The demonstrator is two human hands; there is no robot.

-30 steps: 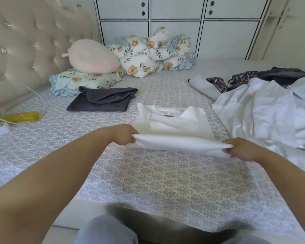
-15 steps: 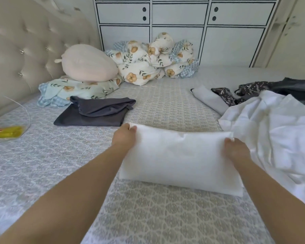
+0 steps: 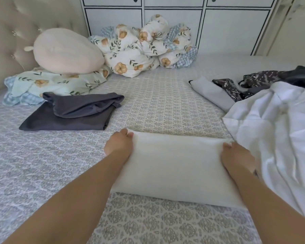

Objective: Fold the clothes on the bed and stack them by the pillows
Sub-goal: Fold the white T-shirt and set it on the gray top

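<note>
A white garment (image 3: 176, 166), folded into a flat rectangle, lies on the patterned bedsheet (image 3: 158, 106) in front of me. My left hand (image 3: 119, 144) pinches its far left corner. My right hand (image 3: 236, 158) grips its far right corner. A folded dark grey garment (image 3: 72, 113) sits to the left, beside the floral pillow (image 3: 56, 83) with a pink cushion (image 3: 65, 51) on top. On the right lies a heap of loose white clothes (image 3: 278, 131), with a grey piece (image 3: 211, 93) and a dark patterned garment (image 3: 250, 83) behind it.
A bundled floral duvet (image 3: 144, 44) sits at the far side against white cabinets (image 3: 174, 25). A tufted beige headboard (image 3: 12, 32) rises on the left. Bare sheet stretches between the grey stack and the loose clothes.
My hands carried the near edge of the white garment up and over its far half, and now hold it down at the far corners. The view has moved closer.
</note>
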